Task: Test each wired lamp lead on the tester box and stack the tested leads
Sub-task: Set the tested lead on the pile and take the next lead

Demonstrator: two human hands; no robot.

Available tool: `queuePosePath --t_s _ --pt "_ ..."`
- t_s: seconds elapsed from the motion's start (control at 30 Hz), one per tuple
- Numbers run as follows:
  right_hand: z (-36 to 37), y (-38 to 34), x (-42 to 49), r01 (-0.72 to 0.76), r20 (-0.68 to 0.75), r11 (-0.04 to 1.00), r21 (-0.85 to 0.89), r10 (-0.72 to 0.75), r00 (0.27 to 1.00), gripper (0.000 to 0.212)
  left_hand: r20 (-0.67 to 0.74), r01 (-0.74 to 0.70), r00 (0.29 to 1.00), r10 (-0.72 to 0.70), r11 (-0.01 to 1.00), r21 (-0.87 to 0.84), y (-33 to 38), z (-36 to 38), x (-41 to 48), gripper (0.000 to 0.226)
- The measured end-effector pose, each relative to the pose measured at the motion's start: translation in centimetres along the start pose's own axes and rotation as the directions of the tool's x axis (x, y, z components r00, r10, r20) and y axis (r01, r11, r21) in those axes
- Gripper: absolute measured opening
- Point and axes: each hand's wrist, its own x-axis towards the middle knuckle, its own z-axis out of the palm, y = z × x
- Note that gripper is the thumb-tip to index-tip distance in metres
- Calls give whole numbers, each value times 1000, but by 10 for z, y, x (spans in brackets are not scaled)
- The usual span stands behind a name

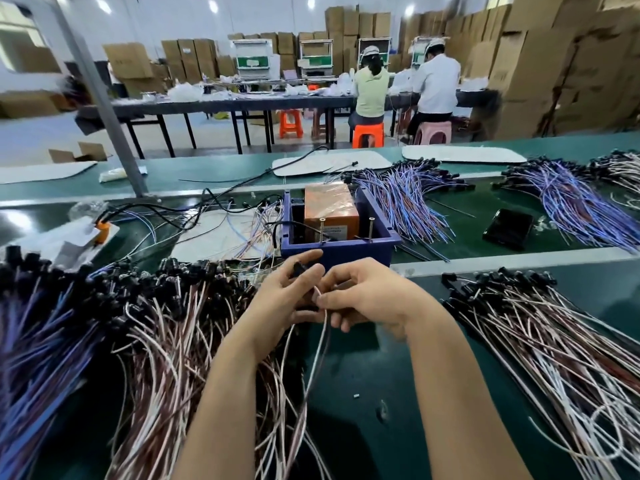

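My left hand (280, 299) holds the black lamp head of one lead (298, 269) between thumb and fingers, just in front of the blue tester box (337, 249). My right hand (363, 299) pinches that lead's white and brown wires (320, 341), which hang down towards me. Inside the box sits an orange block (330, 209), with two upright metal pins at its near side. A large heap of white-brown leads (166, 327) lies left of my hands. Another laid-out pile of leads (540, 327) lies to the right.
Blue-purple leads lie at the far left (38, 341) and in bundles behind the box (408, 199) and at the right (581, 206). A black phone (508, 228) rests on the green belt. Loose cables and white sheets lie left of the box. Two people sit at a far table.
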Motion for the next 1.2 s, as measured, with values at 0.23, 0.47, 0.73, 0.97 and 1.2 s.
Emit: queuePosePath --t_s 0.23,0.47,0.73,0.97,1.2 --pt "-25 1 4 123 -571 992 -34 -120 812 22 334 192 907 -258 957 217 20 15 -6 37" --pt "-71 23 -9 96 -867 992 -85 -122 483 10 569 93 790 -226 963 253 61 22 2 36" --pt "-69 37 -2 -22 -808 1000 14 24 589 32 622 -63 782 49 998 0 62 3 14 27" --pt "-64 39 -4 -209 -538 976 51 204 818 21 211 -147 965 153 988 -45 51 -6 29 16" --pt "-69 44 -5 -133 -476 972 195 213 853 15 -216 -175 969 123 953 -245 52 -24 34 16"
